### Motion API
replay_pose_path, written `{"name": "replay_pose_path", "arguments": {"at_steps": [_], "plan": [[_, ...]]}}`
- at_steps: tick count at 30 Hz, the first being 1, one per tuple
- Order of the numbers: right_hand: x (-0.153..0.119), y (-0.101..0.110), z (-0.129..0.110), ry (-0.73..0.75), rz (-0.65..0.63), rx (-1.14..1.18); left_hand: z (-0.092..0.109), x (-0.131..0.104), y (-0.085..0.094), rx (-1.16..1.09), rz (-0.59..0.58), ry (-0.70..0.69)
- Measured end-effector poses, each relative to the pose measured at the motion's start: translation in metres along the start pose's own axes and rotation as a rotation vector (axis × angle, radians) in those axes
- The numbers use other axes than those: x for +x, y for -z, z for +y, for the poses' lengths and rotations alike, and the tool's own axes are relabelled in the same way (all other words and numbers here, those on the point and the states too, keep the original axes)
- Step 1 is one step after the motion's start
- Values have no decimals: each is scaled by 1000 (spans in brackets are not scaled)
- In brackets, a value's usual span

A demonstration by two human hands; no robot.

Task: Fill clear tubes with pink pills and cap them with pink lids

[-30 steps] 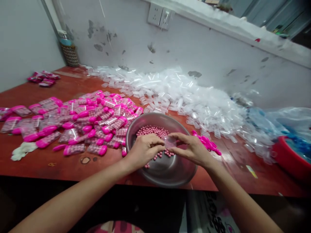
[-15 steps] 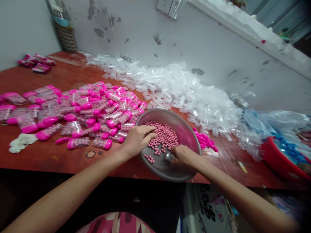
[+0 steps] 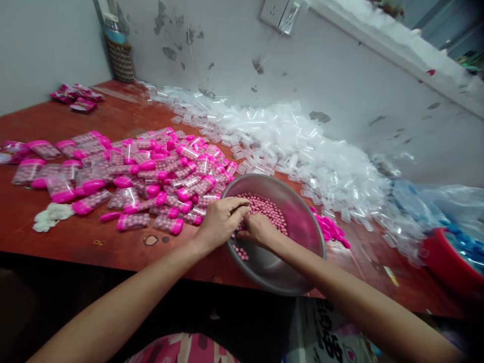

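A grey metal bowl (image 3: 298,267) stands at the table's front edge with small pink balls (image 3: 270,212) inside. Over its left rim, my left hand (image 3: 221,222) has its fingers pressed together; whatever they hold is hidden. My right hand (image 3: 259,229) is down in the bowl among the balls, curled and close against the left fingertips. It covers the small clear plastic container that showed in its grip half a second ago. Left of the bowl lie many clear containers filled with pink balls and closed with bright pink caps (image 3: 91,187).
Empty clear containers (image 3: 280,133) form a long heap along the wall. Loose pink caps (image 3: 330,227) lie right of the bowl, near a red basin (image 3: 446,259) with blue pieces. White cloth-like material (image 3: 53,216), pink packets (image 3: 81,101) and a woven-covered bottle (image 3: 120,58) are at left.
My right hand has moved left across the bowl to meet my left hand, and the clear container has gone out of sight under it. The view has turned slightly left.
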State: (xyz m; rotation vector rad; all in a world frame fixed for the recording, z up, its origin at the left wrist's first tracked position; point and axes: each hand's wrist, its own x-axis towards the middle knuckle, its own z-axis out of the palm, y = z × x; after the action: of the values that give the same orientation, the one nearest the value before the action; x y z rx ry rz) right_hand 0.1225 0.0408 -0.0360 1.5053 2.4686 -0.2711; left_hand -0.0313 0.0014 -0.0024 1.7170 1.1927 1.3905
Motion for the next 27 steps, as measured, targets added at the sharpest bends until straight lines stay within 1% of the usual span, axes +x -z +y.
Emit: {"name": "replay_pose_path", "arguments": {"at_steps": [5, 8, 9, 11, 13, 14, 15, 17, 19, 21, 23, 24, 25, 27], "plan": [[16, 0, -4, 68, 86, 225, 1, 1, -1, 5, 16, 19], [18, 4, 1, 104, 115, 359, 1, 0, -1, 10, 28, 25], [16, 6, 3, 117, 120, 450, 0, -1, 0, 4, 42, 30], [9, 13, 9, 144, 117, 752, -1, -3, 0, -42, 82, 57], [-2, 21, 14, 160, 104, 1126, -2, -4, 0, -125, 123, 97], [-9, 26, 16, 159, 99, 1280, -1, -5, -1, -165, 130, 112], [-17, 29, 18, 156, 94, 1385, 0, -5, -2, -190, 121, 119], [-31, 34, 20, 152, 90, 1525, 5, -3, -4, -172, 57, 128], [-42, 35, 21, 168, 91, 1608, 10, 0, -8, -119, -54, 149], [-51, 33, 22, 186, 115, 1649, 15, 3, -14, -148, -181, 164], [-57, 31, 23, 172, 154, 1634, 18, 7, -20, -303, -300, 194], [-60, 30, 24, 155, 176, 1606, 19, 8, -23, -408, -338, 237], [-63, 30, 26, 136, 198, 1566, 19, 8, -26, -514, -353, 304], [-69, 31, 31, 109, 259, 1478, 20, 9, -31, -696, -335, 471]]}}
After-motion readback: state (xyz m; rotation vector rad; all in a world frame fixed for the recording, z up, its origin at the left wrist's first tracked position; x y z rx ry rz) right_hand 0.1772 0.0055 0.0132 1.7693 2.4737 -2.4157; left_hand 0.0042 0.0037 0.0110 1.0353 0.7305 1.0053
